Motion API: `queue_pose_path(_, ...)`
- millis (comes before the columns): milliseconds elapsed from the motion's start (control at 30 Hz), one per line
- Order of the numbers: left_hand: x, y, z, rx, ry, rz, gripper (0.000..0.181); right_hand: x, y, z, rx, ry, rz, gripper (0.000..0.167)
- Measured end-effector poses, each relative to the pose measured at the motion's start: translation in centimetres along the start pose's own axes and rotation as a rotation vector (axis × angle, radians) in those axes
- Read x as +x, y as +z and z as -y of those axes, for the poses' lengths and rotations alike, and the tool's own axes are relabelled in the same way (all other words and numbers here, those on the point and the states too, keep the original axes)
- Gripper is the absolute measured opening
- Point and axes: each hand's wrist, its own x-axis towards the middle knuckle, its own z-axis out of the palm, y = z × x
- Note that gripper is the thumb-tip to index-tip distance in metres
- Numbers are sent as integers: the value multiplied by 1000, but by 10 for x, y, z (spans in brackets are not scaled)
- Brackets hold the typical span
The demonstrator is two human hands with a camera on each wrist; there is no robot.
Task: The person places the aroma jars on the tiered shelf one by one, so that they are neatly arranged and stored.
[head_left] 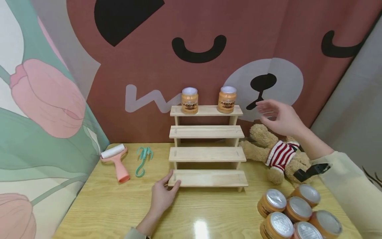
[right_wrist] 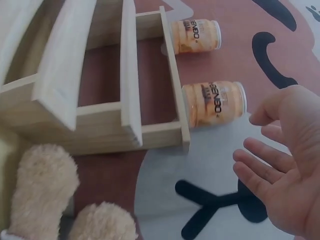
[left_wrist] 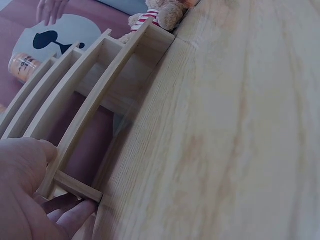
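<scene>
A wooden four-step display rack (head_left: 208,154) stands against the curtain. My left hand (head_left: 162,196) grips the left end of its lowest step, with the thumb on the front edge in the left wrist view. Two orange cans with pale tops stand upright on the top step: the left can (head_left: 190,101) and the right can (head_left: 227,100). To the right of the right can, my right hand (head_left: 280,117) is raised in the air. In the right wrist view its fingers (right_wrist: 270,155) are relaxed and apart from the can, holding nothing.
A teddy bear (head_left: 283,156) in a striped shirt lies right of the rack. Several orange cans (head_left: 299,209) with silvery tops cluster at the front right. A pink lint roller (head_left: 119,166) and a teal hook (head_left: 144,161) lie at the left.
</scene>
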Motion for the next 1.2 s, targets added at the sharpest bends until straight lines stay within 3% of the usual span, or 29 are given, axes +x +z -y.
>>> queue_pose_path(233,2,1,-1,-17,1,7,56,-41,-3,-11,-58,-18,30,38)
queue_pose_path(567,1,2,-1,-13,0,12,55,-91,3,-35,-109,-224,128,51)
queue_pose_path(967,2,-3,-1,-15,-26,11,55,-133,17,-52,35,-286,377,52)
queue_pose_path(1200,2,-2,0,-23,-19,22,56,-144,29,-59,243,-301,573,51)
